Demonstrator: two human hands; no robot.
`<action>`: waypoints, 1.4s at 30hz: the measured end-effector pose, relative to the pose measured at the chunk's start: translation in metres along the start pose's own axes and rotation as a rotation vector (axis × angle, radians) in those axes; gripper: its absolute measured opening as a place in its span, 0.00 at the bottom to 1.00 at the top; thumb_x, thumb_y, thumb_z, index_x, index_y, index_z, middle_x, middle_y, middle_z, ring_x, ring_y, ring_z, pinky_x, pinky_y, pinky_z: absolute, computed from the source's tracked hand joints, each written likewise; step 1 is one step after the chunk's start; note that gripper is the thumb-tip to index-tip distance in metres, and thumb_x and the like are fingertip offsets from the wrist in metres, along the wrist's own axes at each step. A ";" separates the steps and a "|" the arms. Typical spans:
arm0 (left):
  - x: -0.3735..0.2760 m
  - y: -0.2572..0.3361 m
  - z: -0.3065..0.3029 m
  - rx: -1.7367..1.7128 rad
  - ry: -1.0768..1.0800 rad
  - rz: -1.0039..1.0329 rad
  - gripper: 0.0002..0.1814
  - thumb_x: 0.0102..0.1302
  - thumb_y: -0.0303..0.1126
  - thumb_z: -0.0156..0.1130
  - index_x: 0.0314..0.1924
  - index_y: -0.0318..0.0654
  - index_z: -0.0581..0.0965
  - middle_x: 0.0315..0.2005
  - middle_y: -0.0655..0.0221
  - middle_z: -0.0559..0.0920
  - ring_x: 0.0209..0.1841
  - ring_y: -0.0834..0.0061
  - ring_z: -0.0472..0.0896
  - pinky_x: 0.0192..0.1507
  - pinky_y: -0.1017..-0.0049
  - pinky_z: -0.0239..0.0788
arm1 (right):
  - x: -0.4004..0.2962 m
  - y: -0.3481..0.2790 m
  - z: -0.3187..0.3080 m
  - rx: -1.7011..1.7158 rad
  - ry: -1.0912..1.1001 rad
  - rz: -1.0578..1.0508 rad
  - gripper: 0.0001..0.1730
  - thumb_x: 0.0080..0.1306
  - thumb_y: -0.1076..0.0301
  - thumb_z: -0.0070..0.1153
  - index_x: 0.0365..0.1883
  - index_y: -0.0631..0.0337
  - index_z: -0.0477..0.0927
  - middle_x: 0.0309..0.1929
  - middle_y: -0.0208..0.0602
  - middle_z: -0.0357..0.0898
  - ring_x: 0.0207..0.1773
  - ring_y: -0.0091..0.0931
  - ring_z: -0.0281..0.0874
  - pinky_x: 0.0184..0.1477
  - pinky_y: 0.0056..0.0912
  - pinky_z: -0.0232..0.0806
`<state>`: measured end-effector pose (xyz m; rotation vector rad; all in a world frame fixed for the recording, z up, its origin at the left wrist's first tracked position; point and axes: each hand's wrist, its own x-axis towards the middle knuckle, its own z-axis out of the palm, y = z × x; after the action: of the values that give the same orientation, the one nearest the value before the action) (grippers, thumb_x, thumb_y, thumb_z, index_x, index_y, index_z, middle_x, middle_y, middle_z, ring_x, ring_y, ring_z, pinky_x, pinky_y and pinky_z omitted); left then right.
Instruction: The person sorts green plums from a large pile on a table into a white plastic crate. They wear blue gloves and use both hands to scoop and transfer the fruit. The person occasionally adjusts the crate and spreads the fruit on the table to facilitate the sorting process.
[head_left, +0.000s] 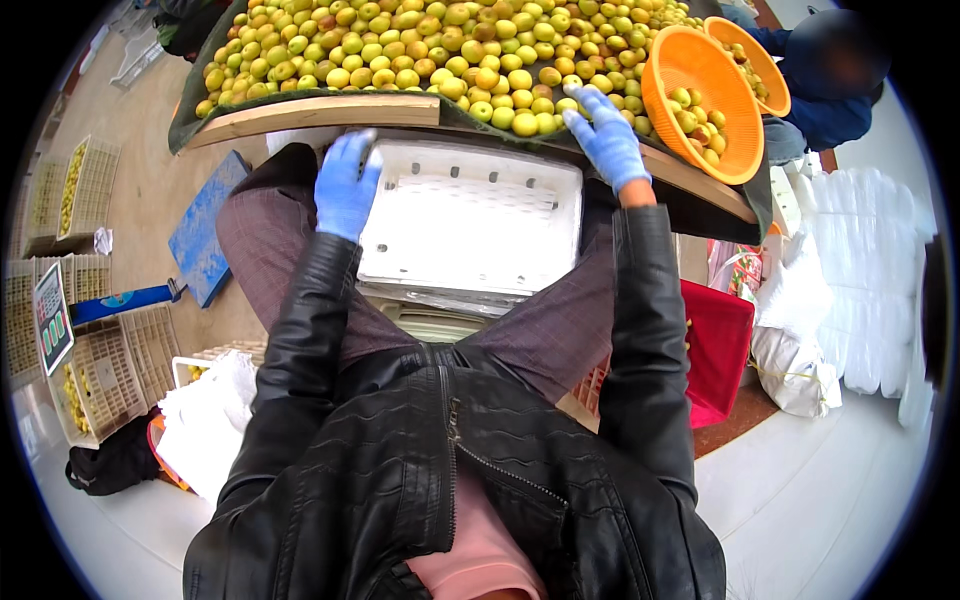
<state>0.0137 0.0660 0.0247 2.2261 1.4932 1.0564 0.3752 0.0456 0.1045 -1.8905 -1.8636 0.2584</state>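
A white plastic crate lies between my knees, with slots along its walls and no fruit showing in it. My left hand, in a blue knit glove, rests at the crate's upper left corner, fingers pointing away from me. My right hand, gloved alike, reaches over the near edge of the sorting table with its fingers spread, its fingertips beside the yellow-green fruits. Neither hand shows anything held. The fruits, some blushed reddish brown, are heaped on dark cloth.
An orange plastic basket with fruits stands right of my right hand, another behind it, near a person in blue. A wooden rail edges the table. Left are a blue platform scale and fruit crates; right, a red bin.
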 end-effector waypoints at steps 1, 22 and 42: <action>0.022 0.023 -0.010 -0.026 0.029 0.133 0.16 0.65 0.34 0.58 0.52 0.42 0.76 0.46 0.60 0.78 0.49 0.58 0.76 0.51 0.66 0.69 | 0.009 0.004 0.007 -0.038 0.000 -0.026 0.25 0.68 0.53 0.52 0.62 0.47 0.71 0.62 0.37 0.71 0.64 0.36 0.68 0.64 0.38 0.61; 0.180 0.061 0.098 -0.225 -0.876 -0.113 0.31 0.65 0.56 0.57 0.58 0.40 0.75 0.53 0.66 0.78 0.60 0.71 0.71 0.63 0.73 0.59 | 0.070 0.018 0.054 0.438 -0.539 0.000 0.22 0.72 0.55 0.45 0.60 0.52 0.74 0.56 0.37 0.77 0.58 0.30 0.73 0.61 0.29 0.62; 0.121 0.121 0.059 -0.171 -0.787 0.509 0.19 0.58 0.40 0.67 0.46 0.39 0.78 0.45 0.61 0.74 0.46 0.63 0.77 0.48 0.68 0.72 | -0.016 -0.019 0.005 0.559 -0.526 0.114 0.25 0.61 0.62 0.63 0.55 0.62 0.75 0.33 0.30 0.79 0.32 0.16 0.74 0.32 0.21 0.71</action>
<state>0.1638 0.1296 0.1036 2.4982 0.5076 0.2861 0.3550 0.0300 0.1052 -1.6191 -1.7239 1.2737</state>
